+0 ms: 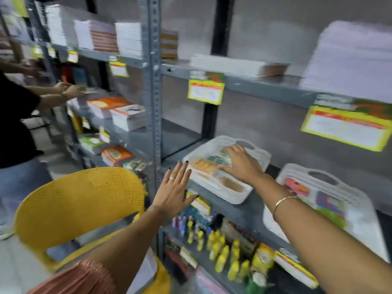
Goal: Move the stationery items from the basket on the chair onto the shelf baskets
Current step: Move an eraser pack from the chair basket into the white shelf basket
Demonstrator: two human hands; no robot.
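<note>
White plastic made up the basket (231, 196) on the grey shelf (265, 211), packets of stationery (206, 165) lying inside it. Her right hand (241, 165) lay flat on those packets, fingers spread, gripping nothing. Her left hand (175, 187) was open wide at the basket's near corner, empty. A second white basket (331, 185) sat just beside, and a yellow chair (78, 200) stood below.
</note>
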